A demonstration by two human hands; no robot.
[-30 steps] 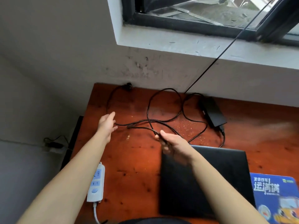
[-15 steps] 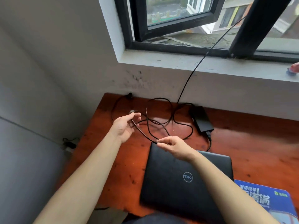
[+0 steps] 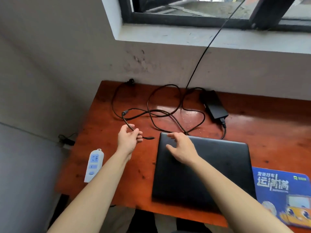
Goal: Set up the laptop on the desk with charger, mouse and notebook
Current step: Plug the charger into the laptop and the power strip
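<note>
On the reddish wooden counter (image 3: 260, 132), set against a grey wall below a window sill (image 3: 218, 37), lay the closed black laptop (image 3: 210, 170), lid down and near the front edge. Just right of it, touching or nearly so, was a blue printed mouse pad (image 3: 284, 194), cut by the frame's corner. Behind the laptop rested the charger brick (image 3: 214, 105), its black charger cable (image 3: 168, 113) looped loosely across the counter's rear half, one end reaching a plug (image 3: 131, 81) at the wall. A separate thin black wire (image 3: 202, 54) rose from behind the counter to the window. A white power strip (image 3: 93, 164) lay at the counter's left edge, partly overhanging it. The left hand (image 3: 128, 140) was just left of the laptop's rear left corner, its grip pinching the cable close to the connector tip (image 3: 149, 137), which pointed toward the laptop; the cable's ferrite bead (image 3: 124, 113) sat farther back. The right hand (image 3: 182, 148) hovered at or rested on the laptop's rear left corner, fingers spread and holding nothing; contact could not be judged.
</note>
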